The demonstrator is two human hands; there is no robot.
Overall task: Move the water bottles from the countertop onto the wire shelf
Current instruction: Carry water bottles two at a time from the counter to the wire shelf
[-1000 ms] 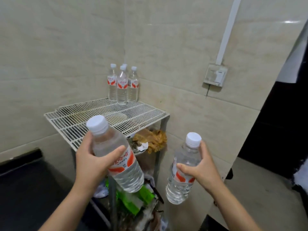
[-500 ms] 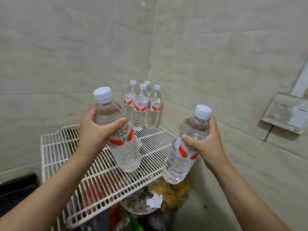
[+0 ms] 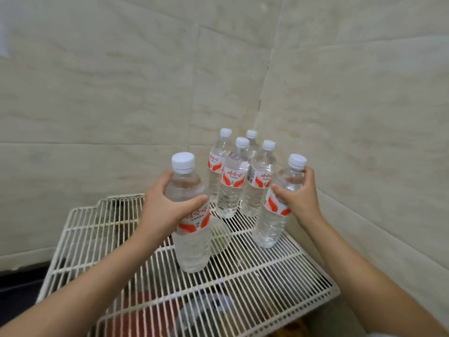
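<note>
The left hand (image 3: 165, 210) is wrapped round the left-hand bottle (image 3: 192, 244) just under its shoulder. The thumb lies across the front above the red label, and the fingers (image 3: 167, 177) curl round the far side, clenched on the clear plastic. This bottle is almost upright over the middle of the wire shelf (image 3: 255, 283), with its white cap up. Its base sits at the level of the wires, but I cannot tell whether it rests on them.

The right hand (image 3: 300, 198) grasps the right-hand bottle (image 3: 269, 224) high up, with the thumb pressed on the top of the label and the fingers (image 3: 308, 175) hooked behind the neck below the cap. This bottle leans, its cap tipped toward the shelf's right side and its base swung toward the shelf's middle. The base is low over the wires toward the shelf's right edge, and contact is again unclear.

Four bottles (image 3: 232, 190) stand upright and packed together in the shelf's back corner, where two tiled walls (image 3: 121, 93) meet. Both held bottles are on the front side of this group. The right-hand bottle is just beside the group's front right member, and the left-hand bottle is near its front left.

Blurred red and grey shapes show through the shelf's wires. A dark bench (image 3: 17, 293) lies to the shelf's left, lower than its top.
</note>
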